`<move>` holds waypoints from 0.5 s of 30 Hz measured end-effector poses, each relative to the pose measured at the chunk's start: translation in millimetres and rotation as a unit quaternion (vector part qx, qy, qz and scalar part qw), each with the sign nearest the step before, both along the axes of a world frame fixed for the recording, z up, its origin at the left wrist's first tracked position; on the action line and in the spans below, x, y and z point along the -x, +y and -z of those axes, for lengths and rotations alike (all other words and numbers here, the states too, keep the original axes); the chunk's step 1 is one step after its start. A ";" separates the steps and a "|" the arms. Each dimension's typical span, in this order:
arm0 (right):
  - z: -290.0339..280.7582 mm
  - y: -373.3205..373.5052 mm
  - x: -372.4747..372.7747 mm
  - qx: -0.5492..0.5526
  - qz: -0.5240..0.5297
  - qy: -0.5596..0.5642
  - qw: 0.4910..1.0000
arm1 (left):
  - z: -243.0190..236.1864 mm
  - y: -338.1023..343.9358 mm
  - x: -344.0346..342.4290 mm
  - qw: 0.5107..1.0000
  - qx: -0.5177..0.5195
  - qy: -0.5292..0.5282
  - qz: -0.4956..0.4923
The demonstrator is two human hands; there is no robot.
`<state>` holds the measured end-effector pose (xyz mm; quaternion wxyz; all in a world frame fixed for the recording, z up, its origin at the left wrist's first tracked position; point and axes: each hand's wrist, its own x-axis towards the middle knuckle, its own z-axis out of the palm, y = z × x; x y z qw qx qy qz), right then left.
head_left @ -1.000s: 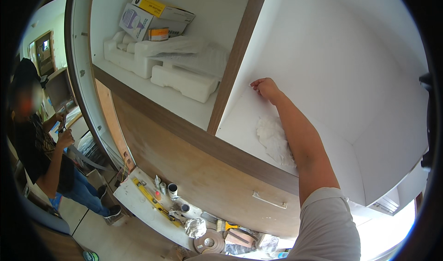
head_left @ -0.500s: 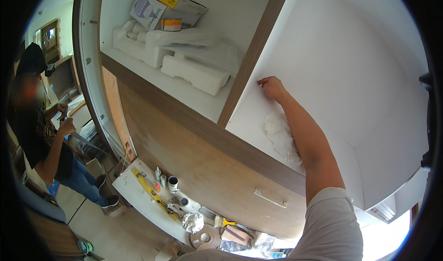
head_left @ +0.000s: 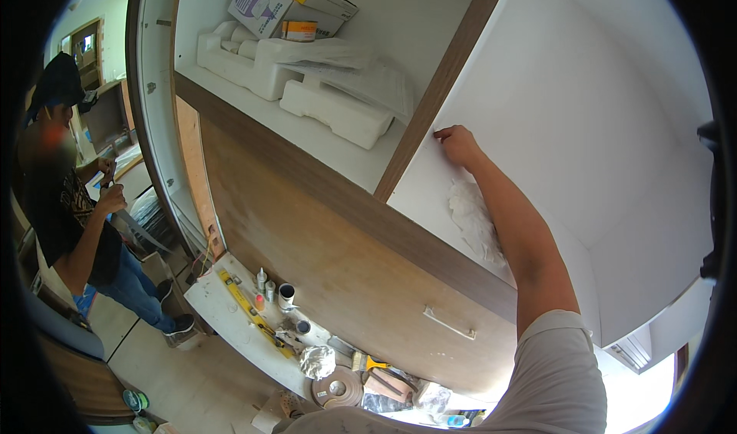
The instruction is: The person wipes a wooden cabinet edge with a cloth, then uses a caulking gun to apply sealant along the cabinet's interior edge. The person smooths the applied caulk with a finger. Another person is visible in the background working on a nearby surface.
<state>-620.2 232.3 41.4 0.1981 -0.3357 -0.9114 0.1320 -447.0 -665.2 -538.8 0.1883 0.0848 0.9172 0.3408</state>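
My right hand (head_left: pixel 462 148) reaches into the right cabinet compartment, its fingers curled together with the fingertips at the inner face of the wood-edged divider (head_left: pixel 445 81). Whether anything small is between those fingertips is hidden. Beside my forearm a crumpled white cloth or tissue (head_left: pixel 472 220) lies on the white compartment floor. Nothing of my left hand shows.
White foam packing (head_left: pixel 338 113) and several boxes (head_left: pixel 261 5) fill the left compartment. On a white board below lie a yellow spirit level (head_left: pixel 249 307), a paintbrush (head_left: pixel 367 363) and an edging-tape roll (head_left: pixel 336 388). At left another person (head_left: pixel 69 219) holds a handsaw (head_left: pixel 140 230).
The view has shifted slightly, and the cabinet sits a little further right and higher. My right hand stays near the divider, its fingertips now closer to it. The other person's head has turned.
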 end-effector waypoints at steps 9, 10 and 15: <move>-5.9 -33.5 -8.4 -0.015 -0.005 -0.027 1.000 | 21.1 8.0 20.9 0.991 -0.039 0.082 0.100; -6.1 -38.2 -9.1 -0.020 -0.013 -0.026 0.999 | 20.7 9.4 22.6 0.990 -0.043 0.086 0.101; -6.7 -53.6 -16.0 0.024 -0.027 -0.016 0.999 | 9.6 11.3 27.3 0.997 -0.012 0.035 0.068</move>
